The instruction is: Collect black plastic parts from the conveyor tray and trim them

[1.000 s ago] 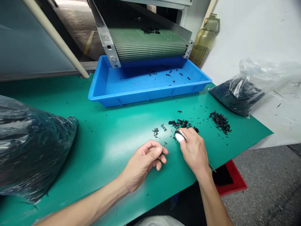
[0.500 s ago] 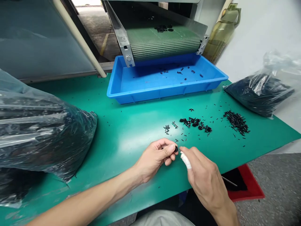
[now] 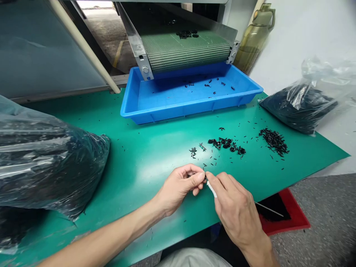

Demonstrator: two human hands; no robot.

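Left grip (image 3: 180, 185) pinched tight, a tiny black part (image 3: 205, 178) barely peeking out at the thumb tip, mostly hidden, shape impossible to make out. Right grip (image 3: 236, 211) just beside it, fingers pressed around a thin steel rod (image 3: 268, 209), front end lost behind the hand, white tape (image 3: 211, 190) on one finger, green worktop (image 3: 144, 178) below.
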